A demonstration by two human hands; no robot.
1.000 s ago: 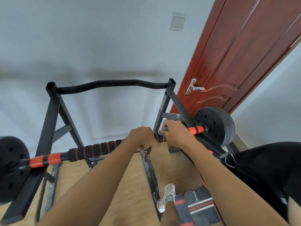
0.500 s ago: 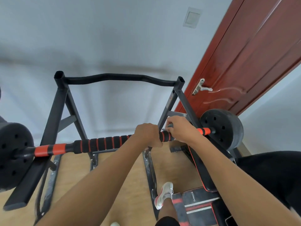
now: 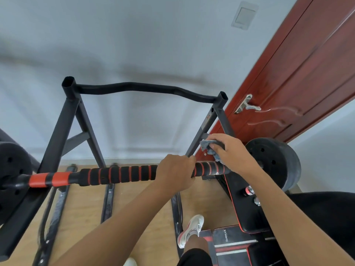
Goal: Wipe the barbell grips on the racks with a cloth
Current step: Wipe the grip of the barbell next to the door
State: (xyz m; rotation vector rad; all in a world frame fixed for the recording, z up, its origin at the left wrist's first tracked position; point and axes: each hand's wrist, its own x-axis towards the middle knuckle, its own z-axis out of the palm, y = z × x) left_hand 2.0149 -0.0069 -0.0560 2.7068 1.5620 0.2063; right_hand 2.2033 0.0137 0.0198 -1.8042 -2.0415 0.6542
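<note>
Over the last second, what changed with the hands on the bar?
The right hand slid right along the foam grip, away from the left hand and toward the weight plate. A stretch of grip now shows between them, and the grey cloth bunched in its fingers has come into view. Unchanged: the left hand holds the same part of the grip, and the barbell rests on the rack.

I see bright, even light; blurred shadows cross the wall (image 3: 134, 45) left of the door (image 3: 307, 70); frame edges bow.
</note>
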